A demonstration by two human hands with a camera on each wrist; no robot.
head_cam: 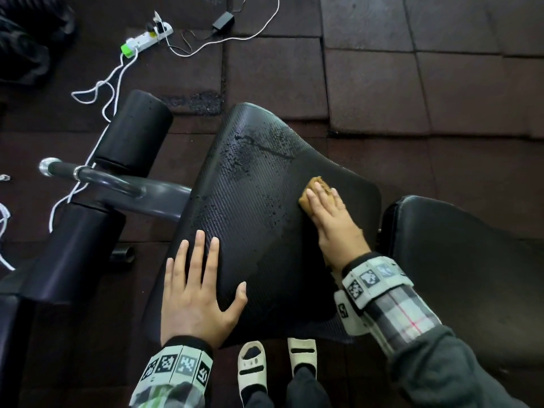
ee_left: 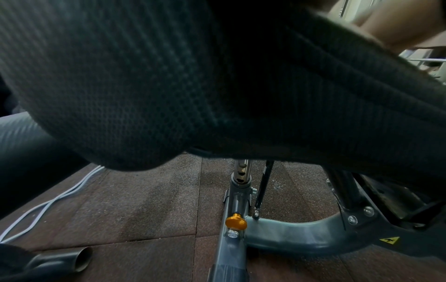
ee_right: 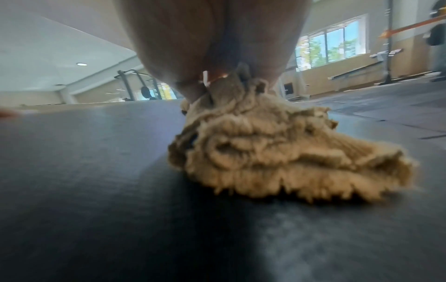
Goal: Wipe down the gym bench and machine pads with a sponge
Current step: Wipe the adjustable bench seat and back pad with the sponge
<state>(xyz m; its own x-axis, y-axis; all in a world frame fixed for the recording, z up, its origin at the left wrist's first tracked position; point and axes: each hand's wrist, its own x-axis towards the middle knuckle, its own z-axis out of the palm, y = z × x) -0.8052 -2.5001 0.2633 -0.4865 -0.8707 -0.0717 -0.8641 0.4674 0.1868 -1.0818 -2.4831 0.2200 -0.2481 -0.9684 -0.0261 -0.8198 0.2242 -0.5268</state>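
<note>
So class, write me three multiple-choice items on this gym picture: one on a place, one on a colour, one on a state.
1. Where does the sponge lie?
A. on the seat pad
B. on the floor
C. on the roller pad

2. What colour is the sponge?
A. blue
B. tan
C. white

3. How does the left hand lie?
A. in a fist
B. flat on the seat pad, fingers straight
C. gripping the handle

Key: 1 A, the right hand presses the sponge onto the pad's right part in the head view. 2 B, it shows tan in the head and right wrist views. 3 B, the fingers are spread flat near the pad's left edge.
</note>
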